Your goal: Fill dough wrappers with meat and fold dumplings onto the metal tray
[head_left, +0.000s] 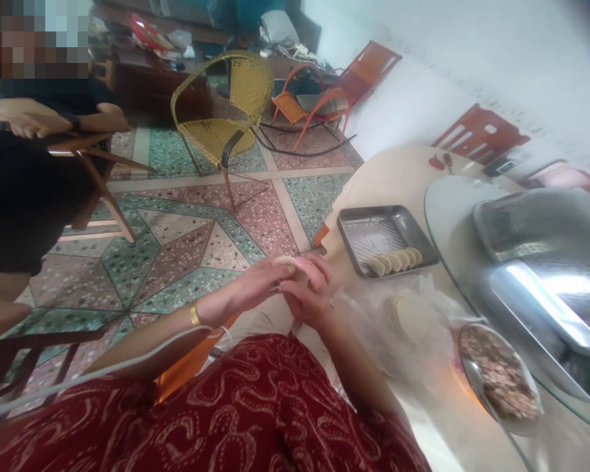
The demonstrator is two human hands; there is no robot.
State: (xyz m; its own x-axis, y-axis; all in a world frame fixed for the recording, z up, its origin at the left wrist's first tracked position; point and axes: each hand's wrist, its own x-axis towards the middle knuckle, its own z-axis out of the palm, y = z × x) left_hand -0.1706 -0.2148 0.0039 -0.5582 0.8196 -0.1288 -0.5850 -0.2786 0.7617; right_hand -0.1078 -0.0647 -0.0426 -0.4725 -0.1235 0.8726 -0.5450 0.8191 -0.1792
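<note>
Terrazzo floor beside cream table; dumpling pinched between left hand and right hand, both closed together on it.

no readable text, no labels, no numbers, no signs

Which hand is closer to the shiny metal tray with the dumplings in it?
The right hand. It sits just left of the rectangular metal tray, nearly at its corner. The left hand is farther off, on the other side of the pale dumpling both hands pinch.
</note>
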